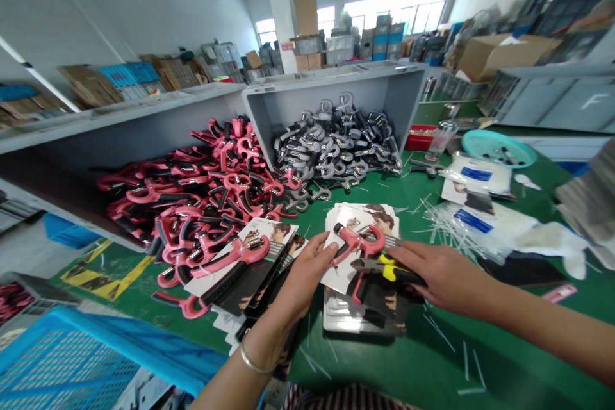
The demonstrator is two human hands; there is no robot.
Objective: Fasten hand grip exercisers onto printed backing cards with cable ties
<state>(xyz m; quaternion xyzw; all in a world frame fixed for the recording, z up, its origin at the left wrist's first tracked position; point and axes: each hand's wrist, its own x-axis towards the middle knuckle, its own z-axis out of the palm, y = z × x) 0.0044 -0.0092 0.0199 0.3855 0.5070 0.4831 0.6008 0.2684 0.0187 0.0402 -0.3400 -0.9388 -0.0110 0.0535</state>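
Observation:
A pink and black hand grip strengthener [361, 241] lies on a printed backing card [335, 280], on top of a stack of such cards. My left hand [298, 278] is closed at the left side of this strengthener, with the thumb against its handle. My right hand [444, 277] grips wire cutters [390, 268] with yellow and black handles. Their jaws point left, over the card just below the strengthener's spring. To the left, another strengthener [235, 255] rests on a second group of cards [235, 295].
Grey bins tipped on their sides hold heaps of pink strengtheners [192, 186] and grey strengtheners [336, 141]. White cable ties [454, 230] and plastic bags [509, 230] lie at right, near a turquoise plate [500, 134]. A blue crate [96, 346] stands at lower left. Cut tie ends litter the green table.

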